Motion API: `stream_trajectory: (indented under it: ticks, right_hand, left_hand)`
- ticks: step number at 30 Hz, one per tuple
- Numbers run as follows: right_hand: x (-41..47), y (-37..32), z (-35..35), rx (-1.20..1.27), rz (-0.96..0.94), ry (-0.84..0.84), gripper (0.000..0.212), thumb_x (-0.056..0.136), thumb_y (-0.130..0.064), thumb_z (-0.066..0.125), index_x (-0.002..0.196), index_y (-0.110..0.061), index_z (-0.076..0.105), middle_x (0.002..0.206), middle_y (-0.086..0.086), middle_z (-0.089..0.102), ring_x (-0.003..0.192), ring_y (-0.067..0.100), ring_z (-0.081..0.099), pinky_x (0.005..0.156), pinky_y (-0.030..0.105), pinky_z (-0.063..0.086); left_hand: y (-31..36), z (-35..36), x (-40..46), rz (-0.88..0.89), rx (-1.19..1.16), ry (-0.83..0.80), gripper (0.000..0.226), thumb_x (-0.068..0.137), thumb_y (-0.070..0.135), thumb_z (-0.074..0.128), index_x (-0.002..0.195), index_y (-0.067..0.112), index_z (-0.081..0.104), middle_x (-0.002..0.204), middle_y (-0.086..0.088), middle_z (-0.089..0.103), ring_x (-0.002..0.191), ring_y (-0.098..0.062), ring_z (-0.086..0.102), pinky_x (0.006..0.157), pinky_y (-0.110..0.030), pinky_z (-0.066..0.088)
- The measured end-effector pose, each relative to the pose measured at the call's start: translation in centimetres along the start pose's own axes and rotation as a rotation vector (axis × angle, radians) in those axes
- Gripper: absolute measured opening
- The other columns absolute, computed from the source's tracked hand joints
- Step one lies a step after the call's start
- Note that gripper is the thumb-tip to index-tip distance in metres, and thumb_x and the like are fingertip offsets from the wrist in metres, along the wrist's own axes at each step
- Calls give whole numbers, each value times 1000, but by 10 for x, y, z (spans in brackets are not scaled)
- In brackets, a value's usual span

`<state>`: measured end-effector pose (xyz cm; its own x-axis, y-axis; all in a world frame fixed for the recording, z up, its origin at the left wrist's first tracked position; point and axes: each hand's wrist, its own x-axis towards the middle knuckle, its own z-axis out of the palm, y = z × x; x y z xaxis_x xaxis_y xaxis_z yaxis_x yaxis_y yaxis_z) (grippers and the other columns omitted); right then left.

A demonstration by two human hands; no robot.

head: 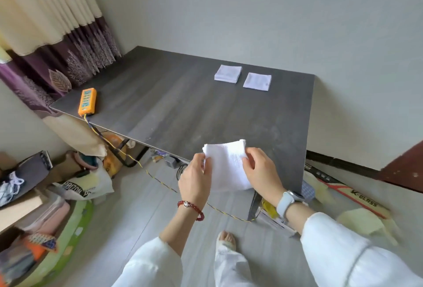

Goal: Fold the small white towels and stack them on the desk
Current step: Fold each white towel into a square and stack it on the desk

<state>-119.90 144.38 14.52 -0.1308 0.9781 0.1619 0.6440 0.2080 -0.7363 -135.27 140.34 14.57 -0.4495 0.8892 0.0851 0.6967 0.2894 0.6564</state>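
Your left hand and right hand pinch the white towel in mid-air over the counter's near edge. Loosen either set of fingers and it may drop to the floor, well short of the far stack.

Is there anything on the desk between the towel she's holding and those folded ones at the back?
No. In the head view, only bare dark desk lies between the held towel and the folded towels.
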Motion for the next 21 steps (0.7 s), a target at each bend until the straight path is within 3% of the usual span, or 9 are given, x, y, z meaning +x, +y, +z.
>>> stream_trajectory:
  ticks: [4, 13, 16, 21]
  right_hand:
    - [88, 11, 22, 20, 68, -18, 17, 91, -11, 50, 104, -3, 58, 100, 6, 59, 86, 21, 53, 73, 22, 36]
    - [240, 53, 31, 24, 330, 33, 18, 92, -15, 48, 101, -3, 58, 91, 3, 57, 83, 20, 52, 73, 26, 36]
    - [289, 72, 29, 23, 408, 74, 19, 93, -16, 46, 103, -3, 57, 93, 5, 57, 84, 20, 52, 72, 25, 35]
    - [373, 103, 24, 14, 505, 169, 20, 94, -16, 45, 104, -3, 55, 91, 3, 56, 82, 18, 50, 73, 25, 35]
  left_hand:
    - [8, 25, 95, -3, 1, -85, 19, 95, 32, 42, 102, 18, 52, 82, 8, 54, 79, -23, 52, 67, -29, 35]
    - [44, 95, 262, -33, -85, -313, 20, 93, 33, 44, 98, 17, 53, 77, 6, 55, 76, -24, 53, 68, -33, 42]
    - [63, 129, 317, 4, -111, -402, 19, 93, 32, 43, 96, 16, 52, 67, 10, 47, 69, -20, 47, 63, -30, 38]
    - [94, 185, 402, 97, -185, -501, 19, 95, 31, 42, 100, 15, 52, 72, 8, 52, 68, -19, 50, 65, -31, 42]
